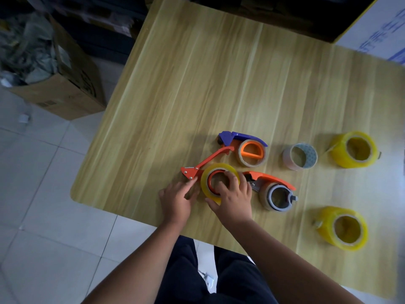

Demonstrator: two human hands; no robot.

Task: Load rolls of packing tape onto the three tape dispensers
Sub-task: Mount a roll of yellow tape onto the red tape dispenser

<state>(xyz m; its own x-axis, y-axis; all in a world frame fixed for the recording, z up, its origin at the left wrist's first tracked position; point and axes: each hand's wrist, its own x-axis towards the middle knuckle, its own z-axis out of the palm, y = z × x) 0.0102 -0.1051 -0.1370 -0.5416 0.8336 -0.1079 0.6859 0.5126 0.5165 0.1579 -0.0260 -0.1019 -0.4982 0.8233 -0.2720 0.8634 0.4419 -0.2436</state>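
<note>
Two hands work at the near edge of our wooden desk (pixel 197 73). Our right hand (pixel 235 197) curls its fingers (pixel 232 182) over a yellow tape roll (pixel 206 183), thumb against the roll's near side, the roll seated around the hub of the red dispenser (pixel 197 166). Our left hand (pixel 176 199) rests beside it, fingers loosely spread, index tip touching the dispenser's blade end. Just right sits an orange dispenser (pixel 271 183) loaded with brown tape. Beyond lies the purple dispenser (pixel 241 138), also loaded. Right of these stand a clear roll (pixel 299 155) and two spare yellow rolls (pixel 354 149).
</note>
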